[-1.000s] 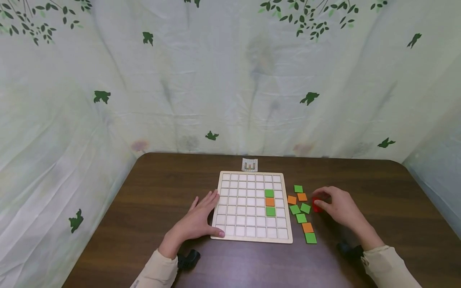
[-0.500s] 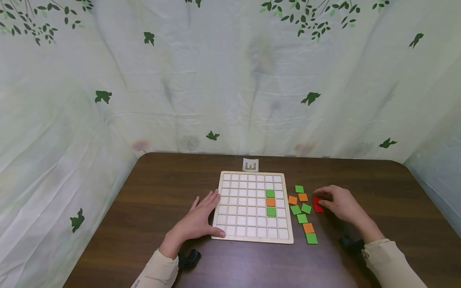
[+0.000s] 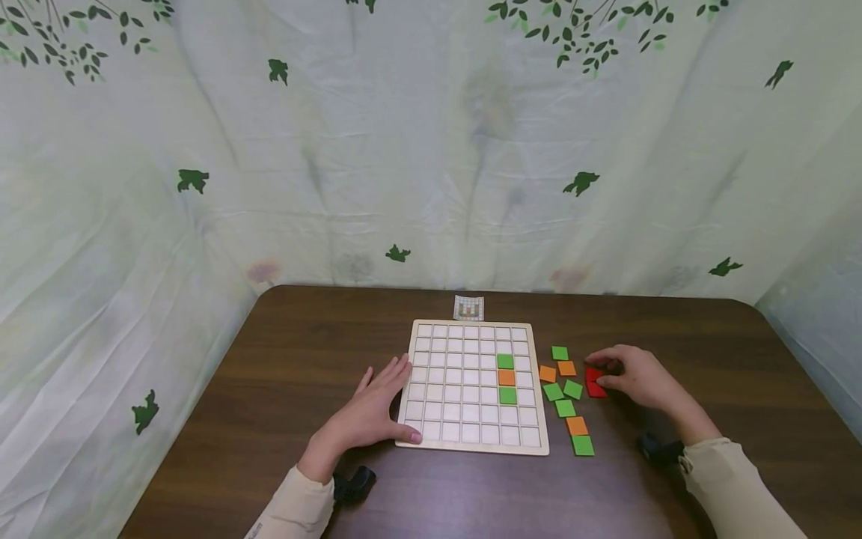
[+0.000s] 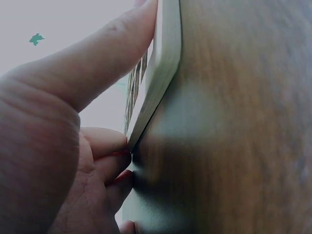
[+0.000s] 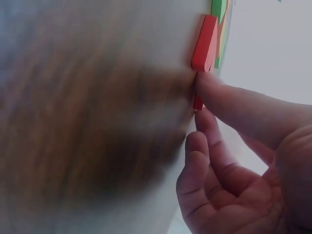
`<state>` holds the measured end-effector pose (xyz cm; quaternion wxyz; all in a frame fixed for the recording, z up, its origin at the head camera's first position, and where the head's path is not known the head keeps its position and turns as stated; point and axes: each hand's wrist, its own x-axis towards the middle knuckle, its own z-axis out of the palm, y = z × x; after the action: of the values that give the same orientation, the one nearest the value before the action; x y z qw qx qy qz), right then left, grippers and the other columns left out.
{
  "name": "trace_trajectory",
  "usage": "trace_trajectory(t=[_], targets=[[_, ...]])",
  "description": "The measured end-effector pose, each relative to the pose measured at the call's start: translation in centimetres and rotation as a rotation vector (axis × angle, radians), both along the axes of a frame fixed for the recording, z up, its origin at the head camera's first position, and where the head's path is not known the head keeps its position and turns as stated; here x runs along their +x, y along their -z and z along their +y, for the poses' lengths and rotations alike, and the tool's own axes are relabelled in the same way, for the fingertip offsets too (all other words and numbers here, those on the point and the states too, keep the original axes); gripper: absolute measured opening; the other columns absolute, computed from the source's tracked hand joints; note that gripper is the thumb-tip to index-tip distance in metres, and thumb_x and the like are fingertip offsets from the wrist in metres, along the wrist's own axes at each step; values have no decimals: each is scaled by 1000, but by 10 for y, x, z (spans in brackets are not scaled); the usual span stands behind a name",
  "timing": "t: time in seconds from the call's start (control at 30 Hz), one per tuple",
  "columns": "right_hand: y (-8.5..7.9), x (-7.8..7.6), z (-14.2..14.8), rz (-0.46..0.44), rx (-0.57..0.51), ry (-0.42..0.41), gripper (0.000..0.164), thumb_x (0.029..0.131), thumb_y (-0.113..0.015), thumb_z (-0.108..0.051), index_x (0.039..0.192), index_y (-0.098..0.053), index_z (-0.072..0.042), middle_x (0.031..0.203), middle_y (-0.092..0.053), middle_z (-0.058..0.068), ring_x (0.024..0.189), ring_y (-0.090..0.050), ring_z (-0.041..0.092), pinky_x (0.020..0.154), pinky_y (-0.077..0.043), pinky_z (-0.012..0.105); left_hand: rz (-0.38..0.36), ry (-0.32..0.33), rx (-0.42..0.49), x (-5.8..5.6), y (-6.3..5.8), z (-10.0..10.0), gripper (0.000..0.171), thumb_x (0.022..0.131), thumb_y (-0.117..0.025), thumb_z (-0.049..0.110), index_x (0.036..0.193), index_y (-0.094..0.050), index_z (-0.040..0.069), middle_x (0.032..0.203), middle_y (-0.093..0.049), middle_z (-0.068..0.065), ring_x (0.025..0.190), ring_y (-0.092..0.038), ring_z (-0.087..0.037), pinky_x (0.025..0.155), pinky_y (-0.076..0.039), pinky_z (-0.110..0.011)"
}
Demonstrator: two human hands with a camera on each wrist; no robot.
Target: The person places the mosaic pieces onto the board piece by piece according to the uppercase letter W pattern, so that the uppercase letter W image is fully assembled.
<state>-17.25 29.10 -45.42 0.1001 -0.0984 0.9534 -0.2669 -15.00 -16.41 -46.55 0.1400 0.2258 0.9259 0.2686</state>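
Observation:
A pale board with a grid of white squares (image 3: 451, 393) lies on the table; two green tiles and an orange tile (image 3: 506, 378) sit in one column near its right side. My left hand (image 3: 373, 404) is spread at the board's left edge, thumb on the near left corner and fingertips at the side. Right of the board, my right hand (image 3: 636, 378) has thumb and forefinger at either end of a red tile (image 5: 198, 101), pinching it at table level. Another red tile (image 5: 204, 44) lies right by the thumb, on the side nearer me.
Loose green tiles (image 3: 564, 408) and orange tiles (image 3: 576, 426) lie scattered between the board and my right hand. A small card with a printed grid (image 3: 468, 308) lies beyond the board's far edge. Behind the brown table (image 3: 337, 314) hangs a pale curtain (image 3: 417, 150) with leaf prints.
My right hand has drawn slightly to the right and away from me, so more red shows by its fingertips. My left hand stays at the board's edge.

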Motion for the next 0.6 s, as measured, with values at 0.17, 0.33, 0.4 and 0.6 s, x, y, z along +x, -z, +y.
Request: trace_trajectory(t=[0.17, 0.33, 0.4, 0.6], targets=[[0, -3, 3, 4, 6, -28, 33, 88, -76, -8, 121, -72, -4, 116, -67, 15, 99, -60, 31, 85, -54, 52, 1, 1, 5, 0, 0, 0, 117, 74, -86, 51, 159, -23, 1, 167, -17, -12, 154, -9, -29, 119, 0, -60], [-1, -3, 5, 16, 14, -53, 30, 88, -77, -8, 117, -73, -4, 111, -66, 14, 95, -59, 29, 83, -54, 51, -3, 1, 7, 0, -1, 0, 117, 74, -86, 50, 159, -22, 2, 167, -16, -12, 154, -8, -29, 119, 0, -61], [-1, -3, 5, 13, 14, -52, 29, 87, -77, -9, 116, -73, -4, 110, -66, 14, 95, -59, 30, 82, -54, 52, -4, 0, 5, 0, -1, 0, 117, 74, -86, 50, 159, -22, 2, 167, -16, -12, 154, -8, -29, 119, 1, -61], [1, -3, 6, 9, 14, -27, 28, 89, -76, -10, 115, -72, -3, 108, -67, 13, 94, -60, 29, 83, -54, 51, -8, -1, 9, 1, -3, 1, 116, 74, -87, 49, 159, -22, 1, 167, -17, -12, 154, -8, -29, 119, 1, -60]])
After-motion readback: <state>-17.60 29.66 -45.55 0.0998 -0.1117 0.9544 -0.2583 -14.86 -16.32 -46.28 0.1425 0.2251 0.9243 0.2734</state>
